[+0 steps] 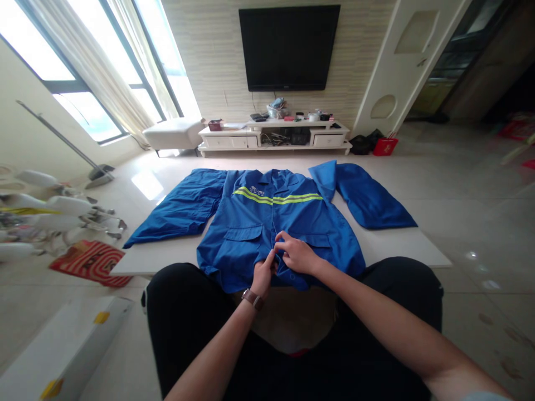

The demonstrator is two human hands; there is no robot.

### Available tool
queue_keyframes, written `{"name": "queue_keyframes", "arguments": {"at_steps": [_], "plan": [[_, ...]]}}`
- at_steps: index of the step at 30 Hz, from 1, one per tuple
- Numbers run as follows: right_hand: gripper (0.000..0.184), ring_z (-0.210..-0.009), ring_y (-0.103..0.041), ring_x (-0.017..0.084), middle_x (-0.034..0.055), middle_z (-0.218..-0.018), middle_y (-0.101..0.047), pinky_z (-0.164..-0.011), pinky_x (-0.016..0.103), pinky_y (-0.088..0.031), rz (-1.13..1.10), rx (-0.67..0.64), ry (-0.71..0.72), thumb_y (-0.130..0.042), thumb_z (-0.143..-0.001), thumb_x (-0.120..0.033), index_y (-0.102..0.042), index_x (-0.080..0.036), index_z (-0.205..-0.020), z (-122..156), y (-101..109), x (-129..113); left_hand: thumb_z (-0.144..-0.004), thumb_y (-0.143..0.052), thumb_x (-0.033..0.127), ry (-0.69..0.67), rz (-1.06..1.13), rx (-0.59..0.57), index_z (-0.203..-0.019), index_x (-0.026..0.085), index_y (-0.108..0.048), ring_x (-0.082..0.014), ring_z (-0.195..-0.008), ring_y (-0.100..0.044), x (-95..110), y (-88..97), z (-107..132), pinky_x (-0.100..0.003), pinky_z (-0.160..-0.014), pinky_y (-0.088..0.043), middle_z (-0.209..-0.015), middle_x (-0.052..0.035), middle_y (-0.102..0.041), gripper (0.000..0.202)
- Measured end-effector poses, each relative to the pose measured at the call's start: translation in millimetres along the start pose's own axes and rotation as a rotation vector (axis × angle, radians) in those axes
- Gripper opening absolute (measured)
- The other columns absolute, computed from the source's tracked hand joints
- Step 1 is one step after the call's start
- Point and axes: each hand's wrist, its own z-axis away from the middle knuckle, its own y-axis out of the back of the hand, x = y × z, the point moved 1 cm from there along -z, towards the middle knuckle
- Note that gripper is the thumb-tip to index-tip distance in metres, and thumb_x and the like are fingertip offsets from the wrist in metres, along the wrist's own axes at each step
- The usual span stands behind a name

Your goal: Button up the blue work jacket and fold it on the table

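Since it looks soft and light, the blue jacket (frame centre) should grip best along its front edge, where left hand and right hand pinch cloth.

Left hand, thumb extended forward, fingers partly hidden, right hand just beside it and slightly farther forward, fingers bent toward the left thumb, left forearm and right forearm angled inward behind the hands, both knees bent either side of them.

Blue jacket, front side up, spread on a white table, collar at far end, yellow-green stripes across chest
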Motion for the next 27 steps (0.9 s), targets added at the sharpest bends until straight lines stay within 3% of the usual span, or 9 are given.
{"name": "queue_keyframes", "arguments": {"at_steps": [2,4,9,13,21,27], "plan": [[0.014,-0.088,-0.063,0.016,0.0036,-0.112,-0.064,-0.071,0.025,-0.041,0.011,-0.031,0.027,-0.057,-0.089,-0.02,-0.066,-0.022,-0.098,1,-5,-1,-0.065,-0.082,0.062,0.013,0.054,0.002,-0.055,0.014,-0.058,-0.0061,-0.048,-0.038,1,0.4,2,-0.022,-0.048,-0.028,-0.05,0.0045,-0.047,0.054],[0.011,-0.09,-0.063,0.017,0.0028,-0.101,-0.065,-0.072,0.024,-0.041,-0.004,-0.034,0.003,-0.06,-0.09,-0.027,-0.066,-0.022,-0.098,1,-10,0,-0.065,-0.083,0.06,0.011,0.087,-0.003,-0.058,0.014,-0.058,-0.0054,-0.049,-0.036,3,-0.1,4,-0.022,-0.048,-0.028,-0.052,0.0057,-0.046,0.053],[0.012,-0.092,-0.064,0.016,0.0028,-0.103,-0.068,-0.077,0.024,-0.042,-0.039,0.003,-0.05,-0.061,-0.091,-0.024,-0.071,-0.022,-0.098,0,-19,3,-0.064,-0.085,0.056,-0.039,0.065,-0.032,-0.069,0.012,-0.067,-0.0068,-0.055,-0.043,6,-1.4,4,-0.022,-0.054,-0.036,-0.061,0.003,-0.056,0.048],[0.015,-0.094,-0.065,0.016,0.0022,-0.103,-0.07,-0.079,0.025,-0.043,-0.086,0.02,-0.064,-0.06,-0.091,-0.025,-0.073,-0.023,-0.098,0,-20,3,-0.063,-0.086,0.055,0.008,0.084,-0.003,-0.072,0.01,-0.072,-0.0097,-0.059,-0.051,5,0.0,4,-0.023,-0.055,-0.04,-0.066,-0.0009,-0.064,0.048],[0.014,-0.092,-0.065,0.017,0.0032,-0.1,-0.07,-0.075,0.025,-0.042,-0.12,-0.008,-0.124,-0.065,-0.087,-0.03,-0.072,-0.021,-0.095,-2,-16,3,-0.065,-0.081,0.063,0.025,0.066,0.03,-0.069,0.01,-0.07,-0.0114,-0.056,-0.053,0,2.0,4,-0.024,-0.055,-0.043,-0.063,-0.0028,-0.065,0.054],[0.035,-0.079,-0.061,0.015,0.0025,-0.091,-0.069,-0.066,0.025,-0.037,-0.143,-0.014,-0.158,-0.074,-0.079,-0.052,-0.066,-0.02,-0.093,0,-15,0,-0.062,-0.081,0.067,-0.018,0.027,0.042,-0.07,0.012,-0.069,-0.0107,-0.056,-0.052,2,1.2,4,-0.024,-0.056,-0.042,-0.062,-0.0011,-0.064,0.056]]}}
